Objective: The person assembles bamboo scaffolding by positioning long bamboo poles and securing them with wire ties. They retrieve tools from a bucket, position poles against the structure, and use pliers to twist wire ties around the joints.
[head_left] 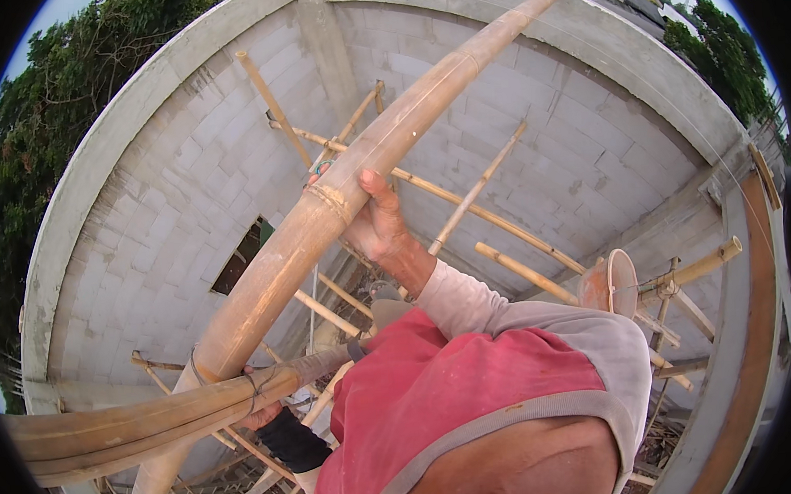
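Note:
A thick bamboo pole (pixel 264 294) slants from the lower left to the top of the wall. My right hand (pixel 383 219) is closed around its middle, thumb on the near side and fingertips showing past the far edge, beside a tied band (pixel 329 199). At lower left, paired horizontal bamboo poles (pixel 146 430) cross over the thick pole, with dark ties near the crossing. My left hand (pixel 263 417), in a black cuff, grips the horizontal bamboo just right of this crossing; the poles partly hide its fingers.
Thinner bamboo scaffold poles (pixel 492 215) criss-cross below and ahead. An orange-and-white bucket (pixel 610 285) hangs near a pole end at right. Grey block walls (pixel 513 107) with a concrete top beam (pixel 645 64) enclose the space, with a window opening (pixel 242 255) at left. Trees stand outside.

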{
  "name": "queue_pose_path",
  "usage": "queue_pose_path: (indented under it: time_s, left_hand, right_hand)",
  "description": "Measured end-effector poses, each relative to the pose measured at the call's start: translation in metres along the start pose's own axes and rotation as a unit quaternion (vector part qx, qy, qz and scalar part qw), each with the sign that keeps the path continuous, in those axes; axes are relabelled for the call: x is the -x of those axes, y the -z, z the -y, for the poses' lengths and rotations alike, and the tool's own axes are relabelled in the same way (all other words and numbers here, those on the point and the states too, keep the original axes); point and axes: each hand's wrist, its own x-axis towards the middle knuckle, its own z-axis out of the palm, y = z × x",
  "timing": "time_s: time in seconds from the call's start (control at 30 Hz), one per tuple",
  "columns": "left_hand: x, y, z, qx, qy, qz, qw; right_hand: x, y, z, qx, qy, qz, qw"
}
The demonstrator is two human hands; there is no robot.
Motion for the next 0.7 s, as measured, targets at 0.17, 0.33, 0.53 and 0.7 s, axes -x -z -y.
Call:
queue_pose_path:
  time_s: [0.17,0.33,0.53,0.7]
  left_hand:
    - [0.005,0.014,0.007,-0.199,-0.068,-0.042,0.977]
    - [0.007,-0.003,0.007,-0.180,-0.041,-0.080,0.980]
    - [0.003,-0.008,0.009,-0.101,-0.022,-0.082,0.991]
    - [0.010,-0.011,0.020,-0.254,-0.075,-0.102,0.959]
  right_hand:
    - [0.007,-0.012,0.001,0.017,0.022,-0.077,0.997]
    - [0.009,-0.015,0.000,0.028,0.028,-0.098,0.994]
    - [0.006,0.002,0.001,0.022,0.014,-0.026,0.999]
    - [0.009,0.003,-0.004,0.020,0.017,-0.062,0.998]
